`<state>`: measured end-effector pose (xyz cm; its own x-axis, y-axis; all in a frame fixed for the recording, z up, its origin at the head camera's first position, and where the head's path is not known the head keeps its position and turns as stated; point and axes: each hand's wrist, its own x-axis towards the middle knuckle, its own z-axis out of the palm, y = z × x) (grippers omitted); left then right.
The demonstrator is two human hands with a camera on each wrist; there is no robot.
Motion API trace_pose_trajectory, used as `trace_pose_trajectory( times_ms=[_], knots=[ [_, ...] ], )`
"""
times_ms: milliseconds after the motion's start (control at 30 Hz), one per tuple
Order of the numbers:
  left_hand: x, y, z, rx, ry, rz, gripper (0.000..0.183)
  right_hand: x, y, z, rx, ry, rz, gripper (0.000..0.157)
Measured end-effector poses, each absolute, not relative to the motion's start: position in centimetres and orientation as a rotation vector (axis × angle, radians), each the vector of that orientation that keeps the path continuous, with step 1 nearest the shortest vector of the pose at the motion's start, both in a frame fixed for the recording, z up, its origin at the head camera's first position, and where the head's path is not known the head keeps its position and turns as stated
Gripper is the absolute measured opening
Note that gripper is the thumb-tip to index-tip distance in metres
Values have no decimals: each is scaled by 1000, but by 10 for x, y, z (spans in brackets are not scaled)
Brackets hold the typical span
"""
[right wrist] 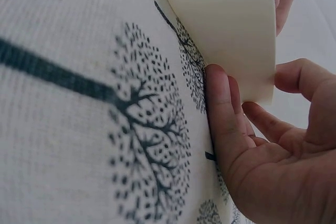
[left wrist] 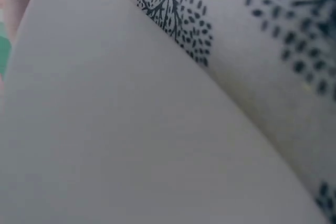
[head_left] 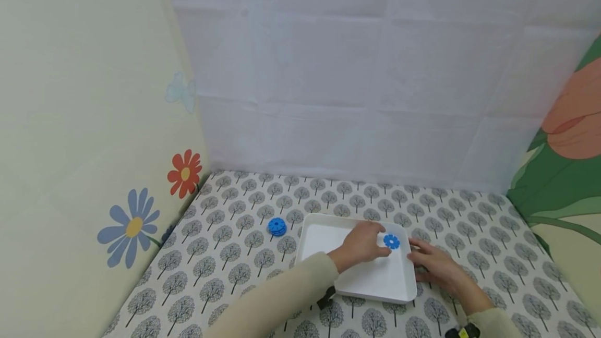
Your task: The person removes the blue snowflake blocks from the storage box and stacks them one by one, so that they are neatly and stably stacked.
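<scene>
A white rectangular tray (head_left: 324,271) lies on the patterned cloth. Inside it, close to the right end, is a blue notched disc (head_left: 392,241). My left hand (head_left: 361,245) reaches over the tray with thumb and fingers spread apart, their tips beside the disc's near edge; no firm grip on it shows. My right hand (head_left: 434,264) is at the tray's right side. In the right wrist view its fingers (right wrist: 218,85) touch the outer wall of the tray (right wrist: 236,35), one fingertip at the rim. The left wrist view shows no left fingers.
A small stack of blue notched discs (head_left: 277,226) stands on the tree-print cloth (head_left: 211,291), left of the tray. Behind the table hangs a white sheet (head_left: 328,93). Walls with painted flowers (head_left: 133,227) border the left and right sides.
</scene>
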<state>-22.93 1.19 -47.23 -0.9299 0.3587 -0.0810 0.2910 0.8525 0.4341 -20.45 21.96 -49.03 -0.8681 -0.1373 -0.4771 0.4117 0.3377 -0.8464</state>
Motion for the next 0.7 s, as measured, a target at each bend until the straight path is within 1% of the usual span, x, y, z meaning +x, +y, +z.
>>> trace_pose_trajectory(
  times_ms=[200,367,700],
  knots=[
    [-231,26,-481,463,2895,527,62,-205,221,-490,238,2129,-1561,68],
    [-233,31,-483,481,2904,520,65,-205,222,-490,254,2119,-1563,69],
    [-233,37,-482,495,2916,484,61,-205,222,-489,249,2121,-1567,72]
  ],
)
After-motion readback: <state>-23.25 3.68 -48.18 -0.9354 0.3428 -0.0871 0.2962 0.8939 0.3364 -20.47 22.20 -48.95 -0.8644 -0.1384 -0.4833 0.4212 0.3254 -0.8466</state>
